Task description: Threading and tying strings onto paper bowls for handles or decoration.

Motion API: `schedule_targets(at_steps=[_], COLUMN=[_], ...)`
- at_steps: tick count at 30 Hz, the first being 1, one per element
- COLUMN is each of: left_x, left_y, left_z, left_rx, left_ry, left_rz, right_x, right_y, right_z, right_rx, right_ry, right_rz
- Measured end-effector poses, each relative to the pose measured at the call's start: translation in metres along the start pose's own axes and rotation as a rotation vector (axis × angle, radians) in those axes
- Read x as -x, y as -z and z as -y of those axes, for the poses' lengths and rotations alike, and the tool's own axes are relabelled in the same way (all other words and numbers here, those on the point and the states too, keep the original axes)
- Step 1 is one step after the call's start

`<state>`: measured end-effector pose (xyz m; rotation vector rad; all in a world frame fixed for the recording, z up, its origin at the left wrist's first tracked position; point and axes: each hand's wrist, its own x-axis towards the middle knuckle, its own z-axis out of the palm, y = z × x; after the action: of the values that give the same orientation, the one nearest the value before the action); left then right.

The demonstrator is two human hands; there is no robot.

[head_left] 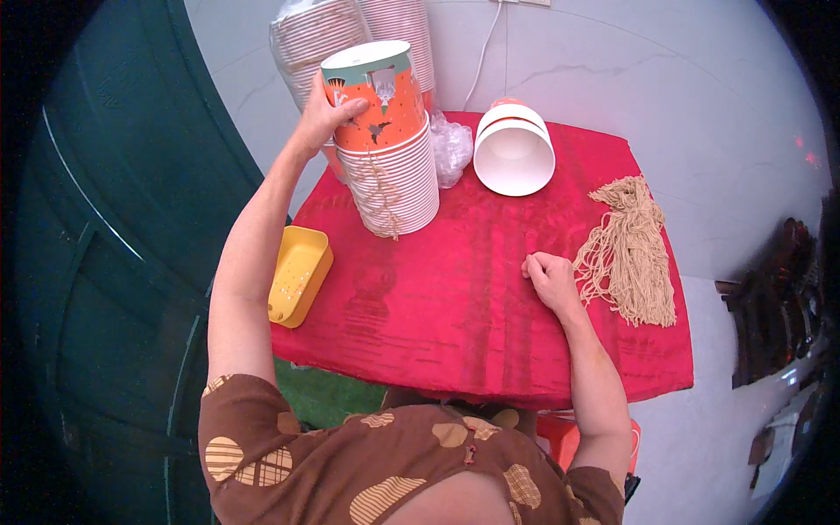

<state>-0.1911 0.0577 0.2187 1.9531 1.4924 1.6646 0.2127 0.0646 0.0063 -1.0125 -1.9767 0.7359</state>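
The left hand [325,114] is gripping the orange-and-teal top cup of a stack of paper cups [389,149] standing at the far left of the red-covered bench [455,297]. The right hand [551,278] is resting on the cloth, fingers curled, perhaps pinching a strand just beside the bundle of tan strings [630,254].

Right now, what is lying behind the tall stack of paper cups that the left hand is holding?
Behind the stack of paper cups stand more stacked cups in clear plastic wrap, and crumpled plastic lies beside it. The stack covers their lower parts and the cloth there.
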Motion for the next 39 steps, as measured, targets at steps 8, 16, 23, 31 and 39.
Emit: schedule_targets(at_steps=[8,16,23,31,39], left_x=[-0.017,-0.112,-0.124,-0.113,-0.122], left_y=[0.02,0.031,-0.036,-0.006,-0.024], left_z=[0.001,-0.049,-0.061,-0.024,-0.037], left_rx=[0.02,-0.688,-1.344,-0.762,-0.735], left_ry=[0.034,-0.27,-0.064,0.195,0.164], left_rz=[-0.128,0.013,0.592,0.517,0.584], right_x=[0.001,-0.001,0.002,0.003,0.003], right_y=[-0.002,-0.007,-0.002,-0.01,0.002], right_z=[-0.003,-0.01,-0.011,0.011,0.004], right_rx=[-0.006,0.04,-0.012,0.039,0.087], right_ry=[0.04,0.05,0.003,0.082,0.088], right_rz=[-0.017,-0.003,-0.03,0.015,-0.03])
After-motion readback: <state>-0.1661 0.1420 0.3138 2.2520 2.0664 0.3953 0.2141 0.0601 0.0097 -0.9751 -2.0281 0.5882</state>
